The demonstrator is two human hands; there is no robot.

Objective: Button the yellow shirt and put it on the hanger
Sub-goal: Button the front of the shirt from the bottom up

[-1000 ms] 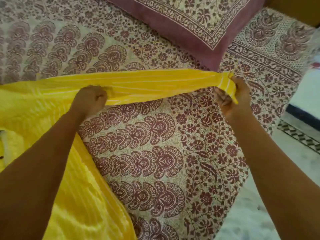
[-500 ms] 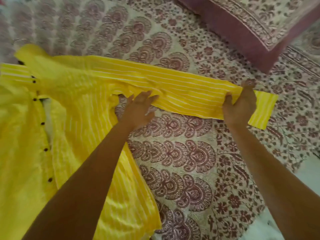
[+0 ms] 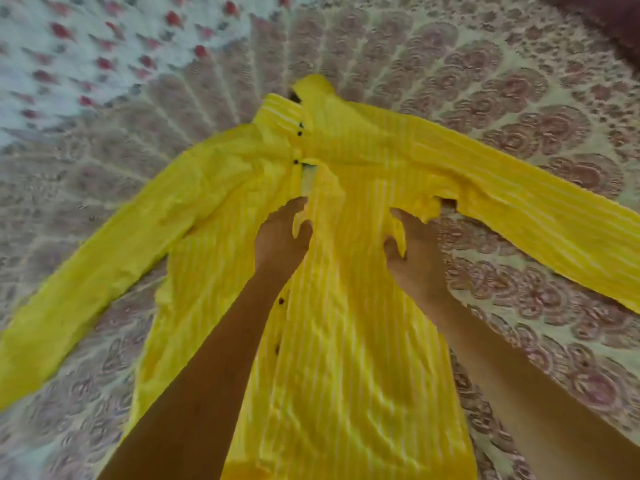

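Yellow shirt is lying spread out, front up, on a bed. Its collar end is pointing away from the camera and its hem is running off the bottom edge. It's thin cloth w/ fine pale stripes, creasing and rippling across the body.

Bedspread is lying under all of it: cream fabric printed w/ maroon fan and floral motifs, looking blurred. A white cloth w/ small red marks is showing at top L, and a dark maroon pillow corner at top R.

L-side sleeve is stretching diagonally toward lower L as a long flat band. R-side sleeve is reaching to the R edge, also flat on the bedspread.

Front panel btwn the hands is bunching into a narrow wrinkled strip.

L hand is gripping the panel's L edge, fingers curling into the cloth w/ a fold poking out btwn them. R hand is pinching the opposite edge near the armpit, fingertips hidden under fabric.

Collar is forming a small rounded hump, partly folded. Just below it the placket gap is showing a pale sliver.

Buttons are small, dark and round, running in a line: a few by the collar, two beside the L forearm.
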